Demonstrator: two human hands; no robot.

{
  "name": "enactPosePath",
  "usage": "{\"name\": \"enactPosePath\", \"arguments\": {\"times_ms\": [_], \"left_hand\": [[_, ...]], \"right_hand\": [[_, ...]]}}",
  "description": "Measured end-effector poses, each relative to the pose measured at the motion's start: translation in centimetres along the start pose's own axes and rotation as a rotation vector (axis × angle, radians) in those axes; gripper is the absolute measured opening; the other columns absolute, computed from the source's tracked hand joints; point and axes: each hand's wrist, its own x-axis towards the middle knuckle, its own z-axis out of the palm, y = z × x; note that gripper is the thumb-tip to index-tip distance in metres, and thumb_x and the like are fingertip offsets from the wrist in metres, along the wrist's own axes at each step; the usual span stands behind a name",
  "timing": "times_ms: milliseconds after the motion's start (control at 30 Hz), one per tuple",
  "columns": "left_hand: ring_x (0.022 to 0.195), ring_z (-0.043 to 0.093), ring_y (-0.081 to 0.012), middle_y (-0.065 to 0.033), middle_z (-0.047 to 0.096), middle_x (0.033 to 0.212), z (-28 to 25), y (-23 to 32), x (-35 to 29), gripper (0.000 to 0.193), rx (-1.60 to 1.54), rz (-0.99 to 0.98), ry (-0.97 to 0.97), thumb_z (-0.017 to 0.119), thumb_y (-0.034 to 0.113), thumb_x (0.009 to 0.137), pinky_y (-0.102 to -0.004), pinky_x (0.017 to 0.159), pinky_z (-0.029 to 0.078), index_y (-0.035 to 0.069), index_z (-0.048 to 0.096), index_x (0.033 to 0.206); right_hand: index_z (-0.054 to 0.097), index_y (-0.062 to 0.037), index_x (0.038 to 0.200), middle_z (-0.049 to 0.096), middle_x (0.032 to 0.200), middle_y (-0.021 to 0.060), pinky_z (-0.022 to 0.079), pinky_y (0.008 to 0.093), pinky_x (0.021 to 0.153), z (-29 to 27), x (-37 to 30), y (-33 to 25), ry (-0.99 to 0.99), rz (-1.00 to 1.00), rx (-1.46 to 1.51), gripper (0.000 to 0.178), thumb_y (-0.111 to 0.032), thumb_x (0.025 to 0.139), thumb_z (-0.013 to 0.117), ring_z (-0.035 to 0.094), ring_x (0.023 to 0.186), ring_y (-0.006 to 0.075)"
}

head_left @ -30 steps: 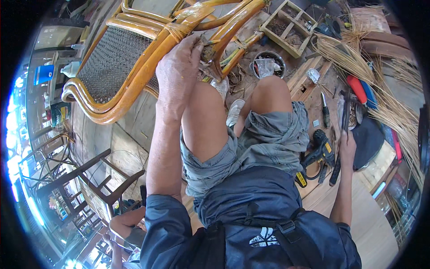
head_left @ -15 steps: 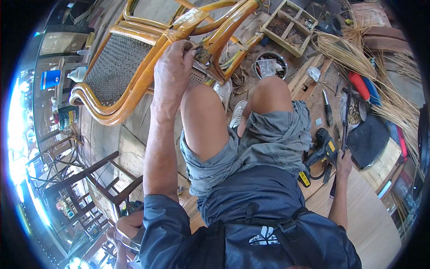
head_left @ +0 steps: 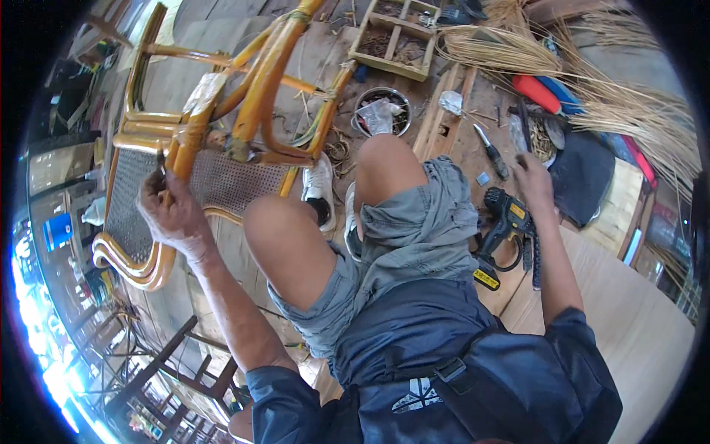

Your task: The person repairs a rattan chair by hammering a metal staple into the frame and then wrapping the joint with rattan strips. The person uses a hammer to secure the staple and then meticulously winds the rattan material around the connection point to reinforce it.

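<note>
My left hand (head_left: 171,211) is closed at the side pole of a yellow-brown rattan chair (head_left: 194,144) with a dark woven panel. A small dark tip shows above its fingers; I cannot make out what it is. The chair lies tipped, its bound joints toward me. My right hand (head_left: 534,181) hovers over the floor with fingers loosely apart and nothing visible in them. Just beyond its fingertips lies a dark long-handled tool (head_left: 525,122). Close by are a knife (head_left: 492,152) with a dark handle and a black-and-yellow cordless drill (head_left: 508,218).
A metal bowl (head_left: 382,111) with scraps and a divided wooden box (head_left: 392,48) stand beyond my knees. Bundles of cane strips (head_left: 503,50) lie at the far right. Near them are a red-and-blue object (head_left: 536,92) and a dark cloth-like pad (head_left: 584,177). A dark wooden frame (head_left: 159,362) stands at left.
My left hand has moved left and down from the chair's joint to its side pole. My right hand has moved forward and no longer grips the long dark tool. The view has shifted right.
</note>
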Motion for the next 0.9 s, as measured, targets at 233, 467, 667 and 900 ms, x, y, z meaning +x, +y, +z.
{"name": "enactPosePath", "arguments": {"times_ms": [233,467,667,900], "left_hand": [[0.081,0.065,-0.0256,-0.0153,0.067,0.094,-0.5,-4.1,3.8,0.029,0.018,-0.034,0.062,0.066,0.023,0.086,-0.0342,0.072,0.051,-0.001,0.061,0.102],[0.084,0.065,-0.0245,-0.0144,0.068,0.096,-0.2,-6.7,8.8,0.032,0.133,-0.078,0.086,0.062,0.03,0.089,-0.0332,0.073,0.051,0.0,0.064,0.099],[0.085,0.066,-0.0245,-0.0151,0.069,0.093,-2.0,-13.4,15.2,0.04,0.331,-0.19,0.066,0.061,0.038,0.089,-0.0359,0.074,0.051,-0.001,0.066,0.097],[0.086,0.065,-0.0254,-0.0143,0.069,0.095,-2.1,-21.9,21.7,0.038,0.169,-0.205,-0.041,0.061,0.034,0.088,-0.0375,0.076,0.049,-0.001,0.066,0.102]], "right_hand": [[0.06,-0.0008,0.102,0.063,0.095,0.0191,0.046,0.041,0.079,4.0,5.1,-3.5,0.186,-0.167,0.214,0.028,-0.023,0.085,0.06,0.059,0.09,0.0356],[0.058,-0.0038,0.098,0.061,0.093,0.0192,0.046,0.0445,0.076,6.5,8.9,-3.1,0.056,-0.215,0.011,0.019,-0.015,0.083,0.059,0.058,0.09,0.0388],[0.06,-0.0047,0.096,0.062,0.092,0.0214,0.048,0.0471,0.075,6.1,9.0,-4.1,0.109,-0.247,-0.103,0.017,-0.014,0.085,0.051,0.06,0.089,0.0401],[0.063,-0.0022,0.094,0.063,0.092,0.0239,0.047,0.046,0.08,6.8,10.6,-5.3,0.029,-0.221,-0.048,0.023,-0.017,0.085,0.049,0.06,0.091,0.0409]]}}
